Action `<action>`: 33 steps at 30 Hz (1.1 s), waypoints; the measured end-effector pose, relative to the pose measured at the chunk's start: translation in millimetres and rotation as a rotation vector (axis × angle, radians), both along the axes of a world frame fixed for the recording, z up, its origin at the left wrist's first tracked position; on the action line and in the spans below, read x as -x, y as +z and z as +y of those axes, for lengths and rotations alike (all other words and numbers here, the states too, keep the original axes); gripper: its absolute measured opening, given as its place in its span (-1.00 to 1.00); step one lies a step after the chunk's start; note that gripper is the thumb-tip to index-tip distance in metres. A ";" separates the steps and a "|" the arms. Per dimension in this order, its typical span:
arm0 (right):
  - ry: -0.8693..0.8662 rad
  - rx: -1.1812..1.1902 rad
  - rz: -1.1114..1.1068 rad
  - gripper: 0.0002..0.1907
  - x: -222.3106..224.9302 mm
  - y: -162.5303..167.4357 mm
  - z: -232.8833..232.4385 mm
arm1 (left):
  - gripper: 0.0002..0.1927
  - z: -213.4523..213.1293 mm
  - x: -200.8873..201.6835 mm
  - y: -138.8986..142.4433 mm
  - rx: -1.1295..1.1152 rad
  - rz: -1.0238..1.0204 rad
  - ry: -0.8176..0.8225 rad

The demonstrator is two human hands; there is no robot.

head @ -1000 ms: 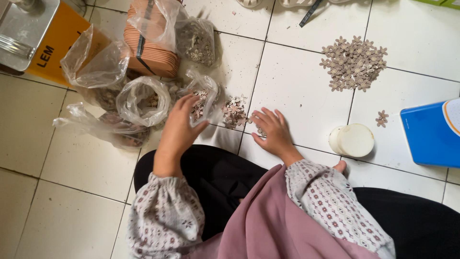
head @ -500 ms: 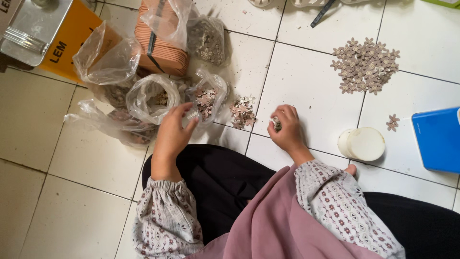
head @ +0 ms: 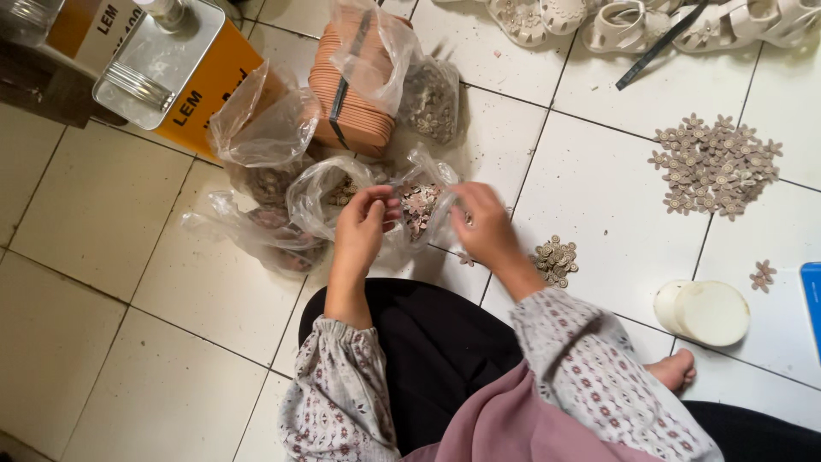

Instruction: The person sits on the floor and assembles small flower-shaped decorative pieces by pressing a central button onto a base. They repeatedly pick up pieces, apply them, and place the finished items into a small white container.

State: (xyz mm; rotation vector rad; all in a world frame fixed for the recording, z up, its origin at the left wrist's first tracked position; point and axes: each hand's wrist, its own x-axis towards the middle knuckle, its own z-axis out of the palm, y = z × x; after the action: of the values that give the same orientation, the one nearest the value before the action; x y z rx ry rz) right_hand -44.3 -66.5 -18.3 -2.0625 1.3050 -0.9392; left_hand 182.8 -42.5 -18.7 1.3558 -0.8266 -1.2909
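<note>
A person is sitting on a glossy white tiled floor (head: 111, 257), wearing soft patterned sleeves (head: 342, 402), a mauve cloth draping over dark trousers. Just ahead, the left hand (head: 363, 224) is curling its fingers and pinching the rim of a thin, crinkled clear plastic bag (head: 423, 210) that is holding small flower-shaped pieces. The right hand (head: 483, 224) is closing loosely on the same bag's other edge, wrist bent inward. A small heap of round flat pieces (head: 556, 259) is lying just beside the right wrist, and a round cream lid (head: 705, 312) is resting near a bare foot. Further out, more crumpled bags (head: 265, 137) are slumping against a stack of tan soles (head: 351, 94), and a wide scatter of beige flowers (head: 714, 167) is lying well apart.
</note>
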 end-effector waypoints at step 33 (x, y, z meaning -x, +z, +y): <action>-0.043 -0.622 -0.125 -0.60 -24.0 28.9 -37.0 | -0.65 15.1 20.7 37.2 -0.144 -0.875 -0.116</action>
State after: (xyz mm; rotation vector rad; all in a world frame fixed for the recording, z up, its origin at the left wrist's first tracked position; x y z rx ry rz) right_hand -20.3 -103.5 10.7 -1.4790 1.3619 -0.5663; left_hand 162.1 -27.5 18.5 2.0514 -1.4278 -0.8141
